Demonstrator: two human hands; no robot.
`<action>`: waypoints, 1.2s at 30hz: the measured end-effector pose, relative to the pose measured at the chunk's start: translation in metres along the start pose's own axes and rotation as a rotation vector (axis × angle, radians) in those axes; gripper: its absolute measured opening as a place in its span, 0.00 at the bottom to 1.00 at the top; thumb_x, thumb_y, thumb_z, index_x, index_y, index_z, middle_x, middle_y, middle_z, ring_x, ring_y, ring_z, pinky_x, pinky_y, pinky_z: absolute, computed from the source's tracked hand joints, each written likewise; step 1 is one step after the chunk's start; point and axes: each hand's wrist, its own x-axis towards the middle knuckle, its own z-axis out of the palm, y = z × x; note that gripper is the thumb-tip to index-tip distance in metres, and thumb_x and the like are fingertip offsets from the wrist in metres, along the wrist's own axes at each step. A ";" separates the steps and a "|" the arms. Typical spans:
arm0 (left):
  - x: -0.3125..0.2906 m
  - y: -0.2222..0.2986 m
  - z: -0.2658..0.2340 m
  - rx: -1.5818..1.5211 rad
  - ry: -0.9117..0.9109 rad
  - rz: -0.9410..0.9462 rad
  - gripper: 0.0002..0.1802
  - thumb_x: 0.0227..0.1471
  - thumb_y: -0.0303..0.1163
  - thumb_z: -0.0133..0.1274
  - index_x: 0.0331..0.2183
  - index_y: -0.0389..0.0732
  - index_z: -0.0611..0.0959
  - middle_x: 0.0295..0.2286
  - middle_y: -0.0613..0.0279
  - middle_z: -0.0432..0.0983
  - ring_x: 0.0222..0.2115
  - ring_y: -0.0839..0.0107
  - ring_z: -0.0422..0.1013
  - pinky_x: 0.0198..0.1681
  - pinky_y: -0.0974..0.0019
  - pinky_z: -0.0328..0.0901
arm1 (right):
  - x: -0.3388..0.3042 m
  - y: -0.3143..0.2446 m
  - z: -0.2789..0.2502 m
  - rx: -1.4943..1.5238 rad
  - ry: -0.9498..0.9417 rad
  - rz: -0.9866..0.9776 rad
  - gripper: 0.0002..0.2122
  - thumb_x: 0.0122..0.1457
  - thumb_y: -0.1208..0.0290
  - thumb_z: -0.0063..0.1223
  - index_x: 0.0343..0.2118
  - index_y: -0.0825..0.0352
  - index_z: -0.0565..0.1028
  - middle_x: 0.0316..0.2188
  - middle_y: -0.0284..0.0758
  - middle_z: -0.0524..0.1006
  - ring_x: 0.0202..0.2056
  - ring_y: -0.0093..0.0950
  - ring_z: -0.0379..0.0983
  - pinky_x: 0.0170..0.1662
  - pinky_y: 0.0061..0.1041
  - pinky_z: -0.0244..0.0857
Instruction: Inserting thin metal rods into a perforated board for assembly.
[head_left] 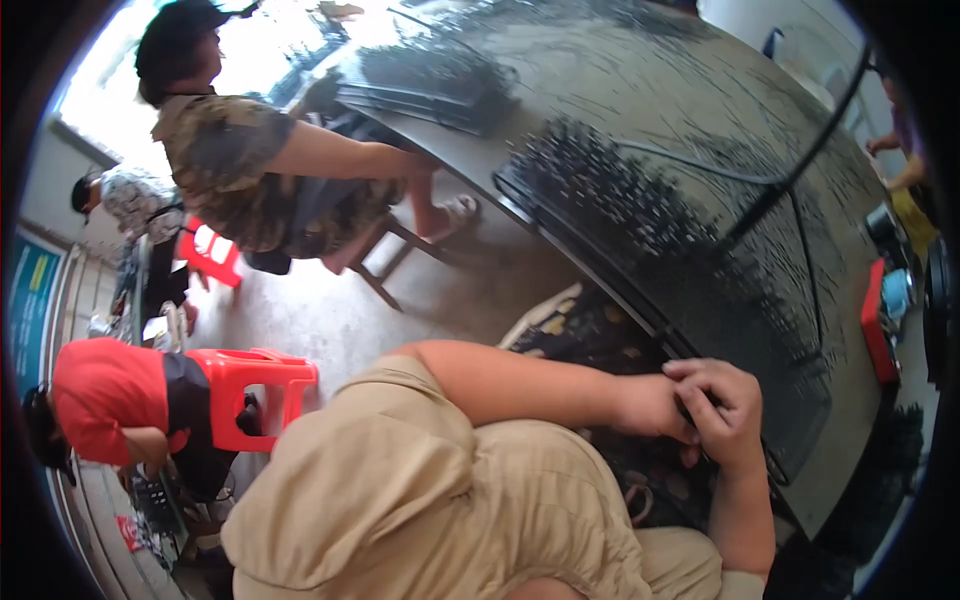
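My two hands meet at the near edge of the dark table, beside a black tray (640, 318). My left hand (652, 408) comes in from the left with its fingers bent and partly hidden behind my right hand. Its closed grip hides whatever is inside. Over it lies my right hand (728, 408), its fingers curled inward. Something small and dark shows between the hands, too little to name. Many thin black rod-like pieces (610, 190) stand packed in the tray, with pale glints on their tips.
Loose black rods (690, 70) lie scattered over the tabletop (590, 95). Another filled tray (420, 95) stands further along. A dark pole (815, 150) crosses above the table. A person in camouflage (230, 150) sits at the table; another, in red (110, 400), sits by a red stool (255, 385).
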 end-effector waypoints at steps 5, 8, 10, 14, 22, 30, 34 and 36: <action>0.002 0.006 0.009 -0.073 0.039 -0.036 0.07 0.52 0.20 0.51 0.35 0.34 0.79 0.29 0.59 0.80 0.33 0.68 0.77 0.40 0.65 0.71 | -0.008 0.000 -0.001 0.033 0.154 0.051 0.11 0.49 0.80 0.55 0.37 0.73 0.76 0.46 0.46 0.76 0.40 0.34 0.75 0.42 0.26 0.69; 0.001 0.001 0.009 -0.116 0.117 -0.085 0.07 0.50 0.19 0.51 0.34 0.33 0.79 0.28 0.57 0.80 0.32 0.67 0.78 0.39 0.64 0.72 | -0.005 -0.001 0.001 -0.043 0.000 0.039 0.12 0.50 0.78 0.54 0.38 0.73 0.76 0.43 0.46 0.77 0.41 0.36 0.76 0.44 0.28 0.69; 0.005 -0.004 0.007 -0.104 0.060 0.001 0.08 0.48 0.18 0.51 0.34 0.33 0.79 0.28 0.55 0.79 0.32 0.65 0.78 0.38 0.64 0.72 | -0.003 0.005 -0.001 -0.109 -0.058 -0.055 0.12 0.50 0.76 0.54 0.38 0.74 0.77 0.42 0.47 0.78 0.42 0.39 0.76 0.46 0.30 0.69; 0.004 -0.008 0.006 -0.243 0.010 -0.061 0.06 0.50 0.21 0.51 0.32 0.33 0.80 0.28 0.54 0.79 0.31 0.64 0.78 0.37 0.63 0.72 | -0.003 0.003 -0.002 -0.116 -0.096 -0.019 0.12 0.50 0.75 0.54 0.38 0.74 0.77 0.41 0.47 0.78 0.43 0.41 0.76 0.48 0.32 0.68; 0.007 -0.007 0.007 -0.261 0.029 -0.055 0.05 0.51 0.21 0.52 0.33 0.33 0.80 0.26 0.53 0.78 0.28 0.61 0.77 0.33 0.61 0.73 | -0.003 0.007 -0.002 -0.103 -0.088 -0.007 0.12 0.49 0.76 0.55 0.37 0.74 0.77 0.41 0.47 0.78 0.43 0.41 0.76 0.48 0.32 0.68; 0.008 -0.006 0.008 -0.250 0.034 -0.070 0.05 0.51 0.21 0.51 0.33 0.32 0.80 0.27 0.52 0.78 0.29 0.60 0.77 0.33 0.62 0.73 | -0.005 0.008 -0.003 -0.105 -0.063 0.003 0.12 0.47 0.75 0.55 0.35 0.73 0.78 0.40 0.46 0.79 0.42 0.40 0.77 0.48 0.32 0.68; 0.008 -0.006 0.008 -0.235 0.035 -0.070 0.06 0.51 0.21 0.50 0.32 0.32 0.80 0.27 0.52 0.79 0.30 0.60 0.77 0.35 0.61 0.72 | -0.005 0.009 -0.004 -0.109 -0.068 -0.003 0.11 0.47 0.75 0.55 0.35 0.73 0.78 0.40 0.46 0.79 0.43 0.40 0.77 0.48 0.32 0.68; 0.008 -0.006 0.007 -0.228 0.030 -0.067 0.06 0.51 0.21 0.50 0.32 0.32 0.80 0.27 0.52 0.79 0.31 0.60 0.77 0.35 0.61 0.72 | -0.005 0.009 -0.003 -0.105 -0.071 -0.002 0.11 0.48 0.75 0.55 0.35 0.73 0.78 0.40 0.47 0.79 0.43 0.40 0.77 0.48 0.32 0.68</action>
